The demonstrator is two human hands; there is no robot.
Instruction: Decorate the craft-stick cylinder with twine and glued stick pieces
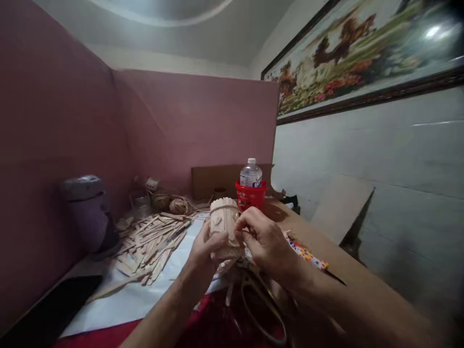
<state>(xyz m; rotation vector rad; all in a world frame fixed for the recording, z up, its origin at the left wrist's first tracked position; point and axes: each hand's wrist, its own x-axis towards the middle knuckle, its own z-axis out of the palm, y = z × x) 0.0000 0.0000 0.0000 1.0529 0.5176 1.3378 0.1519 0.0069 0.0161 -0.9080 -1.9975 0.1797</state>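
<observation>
A small round holder made of upright wooden craft sticks (pixel 227 220) is held up in front of me, a thin cord tied around its upper part. My left hand (pixel 208 246) is closed around its left side and lower part, with the thumb across the front. At its right side, my right hand (pixel 259 237) has thumb and fingertips pinched together; whatever they hold is hidden or too small to make out. Below the hands lies a pair of scissors (pixel 266 307) with large gold-coloured handles, partly covered by my right arm.
Loose craft sticks (pixel 155 241) are heaped on white paper (pixel 123 307) to the left. Balls of twine (pixel 178 206) lie behind them. A red bucket (pixel 251 195) with a plastic bottle (pixel 251 174) stands at the back. A purple container (pixel 89 217) is left; a colourful dotted strip (pixel 308 255) lies right.
</observation>
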